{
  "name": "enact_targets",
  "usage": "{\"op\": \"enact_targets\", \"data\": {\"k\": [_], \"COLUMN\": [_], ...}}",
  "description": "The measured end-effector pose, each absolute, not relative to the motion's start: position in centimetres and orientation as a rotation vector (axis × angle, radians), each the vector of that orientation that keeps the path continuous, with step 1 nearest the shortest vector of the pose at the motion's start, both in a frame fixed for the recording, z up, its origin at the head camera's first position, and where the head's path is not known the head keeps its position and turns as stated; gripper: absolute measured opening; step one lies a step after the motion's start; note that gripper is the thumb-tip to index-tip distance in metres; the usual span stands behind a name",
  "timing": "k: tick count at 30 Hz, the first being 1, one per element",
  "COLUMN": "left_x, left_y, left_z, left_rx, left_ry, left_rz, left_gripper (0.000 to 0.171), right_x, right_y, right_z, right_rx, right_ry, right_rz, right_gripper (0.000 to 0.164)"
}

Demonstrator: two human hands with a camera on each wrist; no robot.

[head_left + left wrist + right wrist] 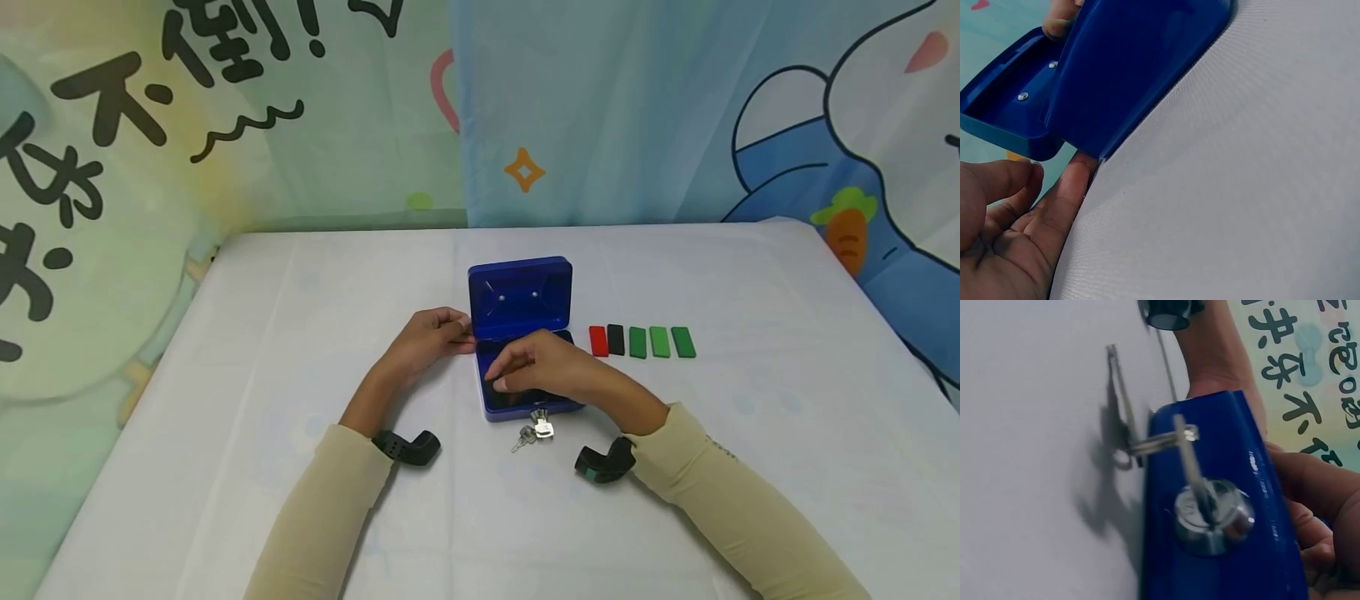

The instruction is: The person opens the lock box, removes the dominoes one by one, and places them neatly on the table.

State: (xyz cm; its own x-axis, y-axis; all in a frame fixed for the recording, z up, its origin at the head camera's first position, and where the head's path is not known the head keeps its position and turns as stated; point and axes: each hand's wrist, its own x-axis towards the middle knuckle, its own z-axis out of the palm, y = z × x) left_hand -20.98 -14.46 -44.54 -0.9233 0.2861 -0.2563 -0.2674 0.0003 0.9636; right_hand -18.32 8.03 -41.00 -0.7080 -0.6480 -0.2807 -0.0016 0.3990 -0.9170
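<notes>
A blue metal cash box (pixel 501 414) stands on the table with its lid (pixel 521 296) raised. My left hand (pixel 435 337) is at the box's left side near the hinge; in the left wrist view its fingers (pixel 1072 181) lie extended against the lower corner. Over the box's inside is my right hand (pixel 543 364), fingers bent down and thumb close to the dark interior. I cannot tell whether it pinches anything. On the box's front, a round lock (pixel 1213 519) has a key (pixel 1191 465) in it, and a second key hangs from the ring.
Right of the box, small flat pieces lie in a row: a red one (pixel 598 342), a black one (pixel 616 340) and three green ones (pixel 660 342). A white cloth (pixel 262 375) covers the table. Printed curtains (pixel 600 108) hang behind it.
</notes>
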Motion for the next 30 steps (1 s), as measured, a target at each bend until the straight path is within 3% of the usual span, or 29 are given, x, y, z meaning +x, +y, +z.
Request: {"op": "enact_targets", "data": {"k": [30], "left_x": [-21.1], "left_y": [-14.5], "left_z": [-44.6], "left_rx": [0.003], "left_ry": [1.878], "left_rz": [1.991], "left_gripper": [0.019], "right_x": [-19.4], "right_y": [13.2], "right_z": [-40.2], "right_rx": [-0.432], "right_ry": [2.044], "right_rz": [-1.609], "right_gripper": [0.024]}}
